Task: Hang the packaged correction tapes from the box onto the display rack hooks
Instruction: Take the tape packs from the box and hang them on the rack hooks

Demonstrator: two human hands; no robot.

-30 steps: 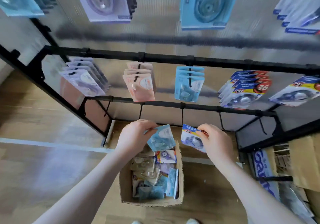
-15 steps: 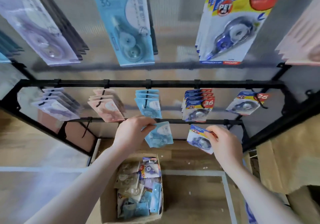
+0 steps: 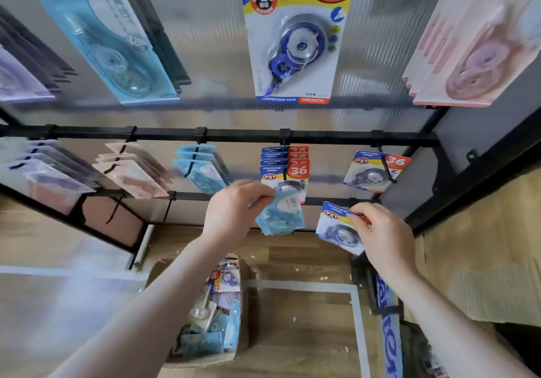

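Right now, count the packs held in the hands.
2. A light blue pack is pinched by the left hand; a white-and-blue pack is pinched by the right hand. Both are off the hooks. None looks hidden behind them.

2 bare forearms (no sleeves, rings or watch).

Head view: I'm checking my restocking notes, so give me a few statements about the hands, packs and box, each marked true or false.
1. The left hand pinches a light blue pack. True.
2. The right hand is empty. False: it holds a blue-and-white pack by its top edge.
3. The cardboard box on the floor still holds packs. True.
4. The hook with the single blue-and-white pack is at the left end of the middle rail. False: it is at the right end.
5. Both held packs already hang on hooks. False: both are in the hands, below the rail.
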